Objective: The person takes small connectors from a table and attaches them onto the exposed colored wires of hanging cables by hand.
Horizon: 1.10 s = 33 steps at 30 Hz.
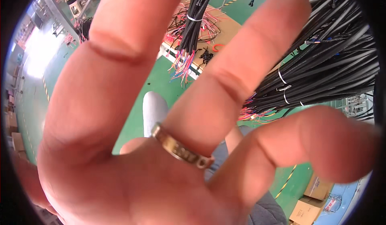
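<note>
My left hand [132, 180] fills much of the view, very close, with its palm side showing. Its fingers are spread and bent a little, with nothing visible between them; a metal ring [181, 150] circles one finger. Below and behind it shows a patch of skin [134, 145] beside an upright pale, round-ended shape [155, 108]. These may belong to my right hand, but most of that is hidden and its fingers cannot be made out. Past the fingertips lie thick bundles of black cables [321, 72] with white ties.
Another black cable bundle [193, 27] with pink and blue wire ends hangs over a tan tabletop [229, 19]. Cardboard boxes [307, 209] stand at the lower right beside a blue surface [348, 203]. Yellow-black tape [286, 180] marks the green floor [169, 72].
</note>
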Available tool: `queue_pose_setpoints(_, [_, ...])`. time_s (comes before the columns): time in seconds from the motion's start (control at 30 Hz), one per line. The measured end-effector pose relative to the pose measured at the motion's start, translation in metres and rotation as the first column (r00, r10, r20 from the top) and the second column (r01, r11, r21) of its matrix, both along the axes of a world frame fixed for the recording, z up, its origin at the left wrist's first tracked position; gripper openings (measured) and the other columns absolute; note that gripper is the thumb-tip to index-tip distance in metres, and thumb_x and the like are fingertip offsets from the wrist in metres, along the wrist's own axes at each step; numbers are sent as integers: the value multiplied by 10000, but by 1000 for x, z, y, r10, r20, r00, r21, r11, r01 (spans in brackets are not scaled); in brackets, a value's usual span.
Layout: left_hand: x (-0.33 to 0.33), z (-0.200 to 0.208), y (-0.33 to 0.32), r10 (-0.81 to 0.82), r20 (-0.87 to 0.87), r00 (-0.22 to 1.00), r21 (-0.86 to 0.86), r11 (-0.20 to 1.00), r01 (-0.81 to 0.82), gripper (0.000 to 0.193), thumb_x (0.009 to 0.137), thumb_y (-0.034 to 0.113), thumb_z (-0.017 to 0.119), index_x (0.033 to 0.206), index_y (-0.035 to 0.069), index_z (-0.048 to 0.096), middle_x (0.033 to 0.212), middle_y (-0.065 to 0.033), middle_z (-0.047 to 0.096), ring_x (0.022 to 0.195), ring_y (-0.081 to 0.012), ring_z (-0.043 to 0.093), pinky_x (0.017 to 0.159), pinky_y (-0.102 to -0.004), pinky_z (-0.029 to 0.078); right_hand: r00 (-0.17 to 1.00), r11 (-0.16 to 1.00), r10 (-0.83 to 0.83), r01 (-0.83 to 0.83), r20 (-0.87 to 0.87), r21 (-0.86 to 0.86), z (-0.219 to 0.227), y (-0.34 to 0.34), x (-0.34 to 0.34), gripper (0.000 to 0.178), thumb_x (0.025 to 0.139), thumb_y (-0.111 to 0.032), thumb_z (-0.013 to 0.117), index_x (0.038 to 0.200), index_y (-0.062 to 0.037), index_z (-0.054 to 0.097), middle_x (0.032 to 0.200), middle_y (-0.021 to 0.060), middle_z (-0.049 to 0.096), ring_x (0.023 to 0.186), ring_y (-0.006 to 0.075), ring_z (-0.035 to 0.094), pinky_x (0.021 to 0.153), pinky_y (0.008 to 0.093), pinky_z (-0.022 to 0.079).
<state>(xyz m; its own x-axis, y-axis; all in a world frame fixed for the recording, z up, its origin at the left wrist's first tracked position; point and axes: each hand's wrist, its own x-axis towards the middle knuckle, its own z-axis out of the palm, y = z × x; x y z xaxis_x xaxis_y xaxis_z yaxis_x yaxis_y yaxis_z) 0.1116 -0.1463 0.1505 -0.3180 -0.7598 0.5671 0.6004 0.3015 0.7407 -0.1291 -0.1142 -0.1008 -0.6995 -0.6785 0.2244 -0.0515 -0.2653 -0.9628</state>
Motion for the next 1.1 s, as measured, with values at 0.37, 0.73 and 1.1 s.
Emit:
queue_pose_setpoints(0.37, [-34,2,-3,-3,93,996,-52,999,8,421,801,56,371,1194,-22,241,1185,-108,340,1048,-165,370,851,-267,312,980,977,-90,122,-177,178,54,126,15,32,713,-32,478,695,-7,486,570,-12,440,500,46,381,429,194,304])
queue_pose_setpoints(0.73, [-64,-9,26,-25,134,991,-8,1000,26,401,807,12,355,1191,-25,247,1191,-104,339,1069,-162,359,882,-257,298,852,965,-34,-107,522,238,106,191,-9,56,708,14,465,655,0,479,467,38,431,287,83,329,282,203,251])
queue_pose_setpoints(1.1, [-132,-120,131,-334,408,850,328,922,205,908,570,194,719,1205,-39,113,1140,-178,301,1105,-239,268,912,-326,236,995,925,98,-79,-30,372,138,193,37,84,735,-33,499,655,-10,486,473,-24,416,410,33,379,367,190,275])
